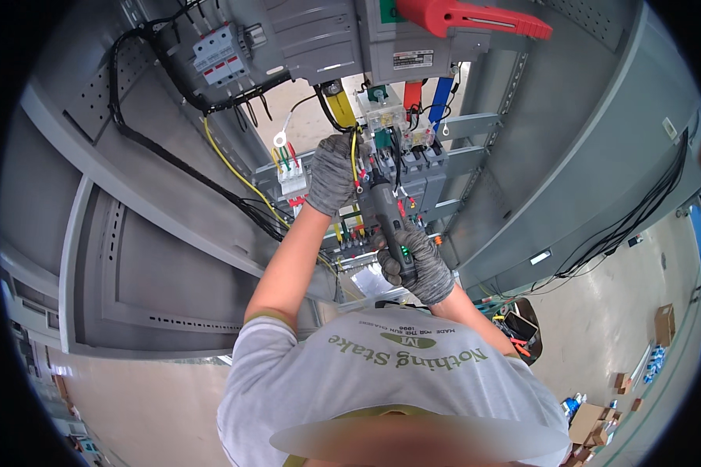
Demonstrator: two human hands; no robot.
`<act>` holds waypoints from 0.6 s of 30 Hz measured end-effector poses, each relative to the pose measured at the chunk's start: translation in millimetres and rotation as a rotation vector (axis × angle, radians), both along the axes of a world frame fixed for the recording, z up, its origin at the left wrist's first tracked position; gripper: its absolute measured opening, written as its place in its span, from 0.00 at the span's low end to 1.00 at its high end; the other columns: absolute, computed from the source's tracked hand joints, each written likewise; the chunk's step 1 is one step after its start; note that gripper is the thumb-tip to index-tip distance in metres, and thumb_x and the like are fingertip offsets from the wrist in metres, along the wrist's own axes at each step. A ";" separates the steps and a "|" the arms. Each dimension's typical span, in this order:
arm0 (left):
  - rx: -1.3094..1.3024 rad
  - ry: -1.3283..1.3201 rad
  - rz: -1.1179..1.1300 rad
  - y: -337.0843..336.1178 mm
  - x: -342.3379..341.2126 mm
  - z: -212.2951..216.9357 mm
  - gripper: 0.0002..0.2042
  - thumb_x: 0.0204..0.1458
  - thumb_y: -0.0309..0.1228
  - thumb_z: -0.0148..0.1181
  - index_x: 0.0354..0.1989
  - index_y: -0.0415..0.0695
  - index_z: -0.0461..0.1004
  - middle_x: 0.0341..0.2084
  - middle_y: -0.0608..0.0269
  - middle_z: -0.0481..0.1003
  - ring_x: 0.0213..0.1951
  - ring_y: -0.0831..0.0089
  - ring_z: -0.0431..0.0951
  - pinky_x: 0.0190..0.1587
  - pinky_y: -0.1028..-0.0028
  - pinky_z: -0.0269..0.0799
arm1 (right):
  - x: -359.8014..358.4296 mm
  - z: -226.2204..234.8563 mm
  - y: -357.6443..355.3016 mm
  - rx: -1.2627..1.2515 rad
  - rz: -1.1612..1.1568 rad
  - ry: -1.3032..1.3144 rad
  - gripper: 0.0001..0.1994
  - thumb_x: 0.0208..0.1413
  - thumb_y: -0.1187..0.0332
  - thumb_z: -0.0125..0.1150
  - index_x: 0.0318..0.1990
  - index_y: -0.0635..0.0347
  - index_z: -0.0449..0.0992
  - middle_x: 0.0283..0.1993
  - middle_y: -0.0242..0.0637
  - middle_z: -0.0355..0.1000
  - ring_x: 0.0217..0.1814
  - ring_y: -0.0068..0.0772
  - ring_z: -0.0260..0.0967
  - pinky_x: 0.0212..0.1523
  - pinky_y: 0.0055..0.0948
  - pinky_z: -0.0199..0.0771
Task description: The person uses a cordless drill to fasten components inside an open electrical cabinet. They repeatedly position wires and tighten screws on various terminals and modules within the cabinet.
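My right hand (422, 265), in a grey knit glove, is wrapped round a slim dark electric screwdriver (385, 208) with small green lights on its handle. The screwdriver points away from me, its tip among the wires and terminals of the cabinet. My left hand (332, 173), gloved alike, is curled closed beside the tip; what its fingers grip is hidden. A yellow wire (354, 159) with a lug runs down next to it. Just right of the tip are grey breakers (424, 175), and above them a clear-covered block (383, 113).
A red handle (475, 17) juts out at the top. On the left hang a black cable bundle (163, 162) and a small white terminal block (292, 180). A ring lug (280, 139) dangles nearby. Cabinet side panels (553, 148) flank me. A tool bag (522, 331) and cardboard boxes (588, 424) are at right.
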State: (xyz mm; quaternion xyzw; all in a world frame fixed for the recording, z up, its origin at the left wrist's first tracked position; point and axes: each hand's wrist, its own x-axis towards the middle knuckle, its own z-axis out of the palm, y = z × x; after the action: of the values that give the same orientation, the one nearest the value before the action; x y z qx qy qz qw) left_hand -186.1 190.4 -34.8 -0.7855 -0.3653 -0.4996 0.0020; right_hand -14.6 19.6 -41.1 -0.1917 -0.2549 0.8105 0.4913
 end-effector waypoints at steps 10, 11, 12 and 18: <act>-0.052 -0.008 -0.031 -9.6 -1.8 -6.5 0.09 0.46 0.27 0.65 0.37 0.46 0.75 0.30 0.59 0.77 0.30 0.63 0.78 0.34 0.69 0.75 | 1.7 13.1 -15.9 0.033 0.006 -0.125 0.21 0.59 0.65 0.54 0.58 0.57 0.59 0.37 0.39 0.69 0.26 0.32 0.71 0.20 0.29 0.74; 0.046 0.067 0.025 -26.4 2.4 -1.6 0.10 0.47 0.27 0.65 0.38 0.45 0.75 0.30 0.60 0.77 0.30 0.64 0.79 0.35 0.69 0.76 | 5.7 6.7 -16.7 0.041 0.030 -0.171 0.21 0.61 0.64 0.53 0.59 0.57 0.59 0.37 0.39 0.69 0.26 0.31 0.72 0.21 0.29 0.75; -0.014 0.013 0.065 -36.5 5.3 -11.2 0.10 0.46 0.27 0.66 0.38 0.45 0.75 0.31 0.60 0.77 0.30 0.65 0.79 0.36 0.69 0.76 | 5.5 5.2 -19.4 0.041 0.026 -0.246 0.19 0.61 0.60 0.53 0.55 0.58 0.61 0.33 0.38 0.70 0.24 0.30 0.71 0.21 0.27 0.74; -0.293 -0.314 -0.059 -93.9 29.9 -62.8 0.11 0.45 0.22 0.66 0.38 0.43 0.75 0.32 0.62 0.78 0.33 0.70 0.80 0.38 0.71 0.75 | -0.5 -9.5 -22.4 0.094 -0.123 -0.412 0.23 0.61 0.60 0.52 0.61 0.59 0.60 0.38 0.43 0.72 0.24 0.30 0.73 0.23 0.26 0.77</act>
State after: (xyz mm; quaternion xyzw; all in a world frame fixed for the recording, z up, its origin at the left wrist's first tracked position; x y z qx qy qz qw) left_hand -156.2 96.5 -97.6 -0.7001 -0.4066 -0.5574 -0.1839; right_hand -15.1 -2.8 -50.6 -0.3455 -0.3752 0.7099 0.4856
